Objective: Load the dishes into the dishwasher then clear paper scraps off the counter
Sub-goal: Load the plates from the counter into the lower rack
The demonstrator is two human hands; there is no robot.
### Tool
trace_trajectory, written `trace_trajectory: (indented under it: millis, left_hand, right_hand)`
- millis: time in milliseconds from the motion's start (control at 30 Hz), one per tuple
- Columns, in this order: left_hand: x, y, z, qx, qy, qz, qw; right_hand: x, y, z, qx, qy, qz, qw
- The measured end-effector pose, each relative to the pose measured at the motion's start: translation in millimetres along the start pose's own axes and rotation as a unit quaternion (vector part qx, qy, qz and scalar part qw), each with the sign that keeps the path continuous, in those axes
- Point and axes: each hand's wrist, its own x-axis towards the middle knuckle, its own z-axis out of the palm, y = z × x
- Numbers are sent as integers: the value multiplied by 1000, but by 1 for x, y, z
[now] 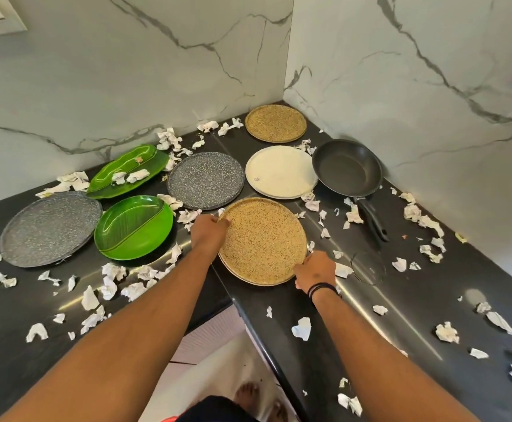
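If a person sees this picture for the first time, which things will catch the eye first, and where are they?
First, both hands on the near golden speckled plate at the counter's inner corner: the left hand holds its far-left rim, the right hand its near-right rim. Next, the two bright green leaf-shaped plates on the left, and the white paper scraps scattered all over the black counter.

left hand (pixel 207 236) grips far-left rim of near tan speckled plate (pixel 262 241) | right hand (pixel 315 272) grips its near-right rim | plate lies on black counter (pixel 401 300) corner | beyond: grey speckled plate (pixel 205 180), white plate (pixel 280 172), second tan plate (pixel 275 123), black frying pan (pixel 347 168) | left: two green leaf dishes (pixel 133 226), another grey plate (pixel 49 228) | paper scraps (pixel 110 283) scattered all over
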Motion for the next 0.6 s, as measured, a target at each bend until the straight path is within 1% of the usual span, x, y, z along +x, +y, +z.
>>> trace_trajectory:
  millis: [67, 167, 267, 433, 500, 600]
  left_hand:
    - [1, 4, 0, -12, 5, 22, 1000]
    - [0, 15, -4, 17, 5, 55, 998]
    - [-3, 29, -5, -12, -1, 74, 997]
    - [-13, 62, 13, -57, -33, 115, 991]
    - [-28, 73, 29, -78, -48, 124, 988]
    - [-65, 83, 60, -121, -109, 124, 979]
  right_hand:
    - [-6, -1, -2, 15, 11, -1, 1000]
    - [-11, -5, -3, 46, 26, -6, 999]
    - [-17, -14, -9, 127, 64, -8, 990]
    - [-25, -24, -40, 273, 147, -1, 951]
    - [-28, -15, -54, 300, 195, 5, 934]
    - [-40, 13, -76, 316, 261, 36, 911]
